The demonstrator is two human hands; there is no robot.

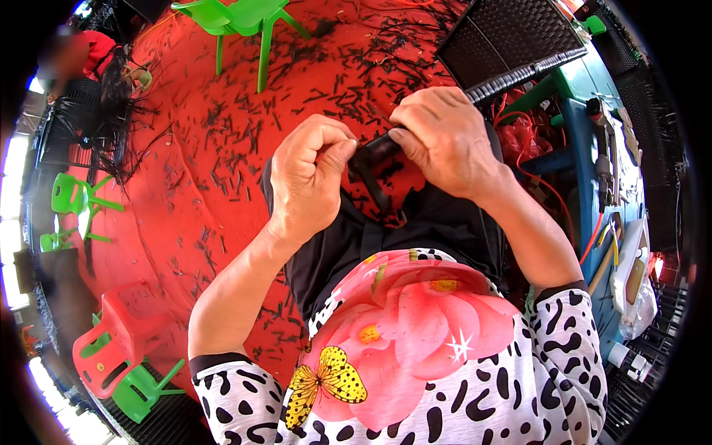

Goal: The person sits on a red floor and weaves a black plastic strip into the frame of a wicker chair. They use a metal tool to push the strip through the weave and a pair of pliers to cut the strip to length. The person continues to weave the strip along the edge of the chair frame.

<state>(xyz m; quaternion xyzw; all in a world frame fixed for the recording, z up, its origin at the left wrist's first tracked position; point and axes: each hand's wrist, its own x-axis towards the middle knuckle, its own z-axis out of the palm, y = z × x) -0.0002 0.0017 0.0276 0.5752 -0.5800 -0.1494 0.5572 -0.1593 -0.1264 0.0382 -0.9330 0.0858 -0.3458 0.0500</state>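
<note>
Between my two hands, above my lap, is a dark, bar-shaped piece (378, 150) with a black arm hanging down from it; its exact kind is not clear. My right hand (449, 141) is closed around its right end, the thumb along the near side. At the other end my left hand (308, 174) is closed, thumb and forefinger pinched together. Whatever sits between those fingertips is too small to make out. Both forearms come up from the patterned short sleeves, and black trousers lie beneath the hands.
Short black scraps litter the red floor (185, 215). A green plastic chair (256, 15) stands ahead, a black woven panel (512, 44) at upper right. Tools lie on a blue surface (582, 148) at right. Red (119, 345) and green chairs (78, 196) stand left, below a person in red (96, 52).
</note>
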